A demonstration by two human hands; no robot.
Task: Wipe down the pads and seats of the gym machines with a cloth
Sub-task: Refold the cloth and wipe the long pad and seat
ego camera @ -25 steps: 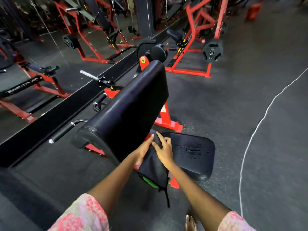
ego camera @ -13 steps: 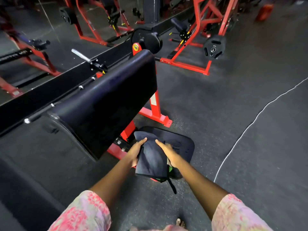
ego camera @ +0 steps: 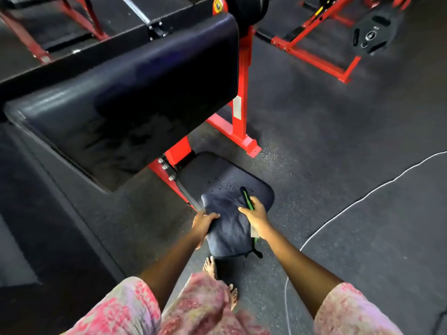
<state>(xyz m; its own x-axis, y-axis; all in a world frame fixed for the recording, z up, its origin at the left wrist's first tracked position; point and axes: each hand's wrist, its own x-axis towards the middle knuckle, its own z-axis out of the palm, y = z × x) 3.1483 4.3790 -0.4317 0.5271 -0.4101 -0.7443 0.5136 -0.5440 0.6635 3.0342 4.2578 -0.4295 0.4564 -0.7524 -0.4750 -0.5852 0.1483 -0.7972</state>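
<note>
Half the seat (ego camera: 219, 174) under hands-held cloth (ego camera: 228, 228)

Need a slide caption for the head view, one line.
Both hands, left and right, grip a dark cloth over the machine's black seat, below its big pad.

Materials/finish: padded vinyl, painted steel, rubber floor, soft cloth.
Arm pad (ego camera: 135, 93): smooth black vinyl or leather-look, semi-gloss, light streaks on the upper edge. Seat (ego camera: 217, 175): same upholstery, duller, small perforations. Frame (ego camera: 239, 97): red painted metal, glossy, bare metal bolts. Cloth (ego camera: 227, 226): dark blue soft fabric, matt, creased, with green trim. Floor (ego camera: 326, 146): dark grey speckled rubber, matt, grainy. Weight plate (ego camera: 372, 35): black, matt, looks rubber-coated. Sleeves (ego camera: 125, 310): pink printed fabric.
</note>
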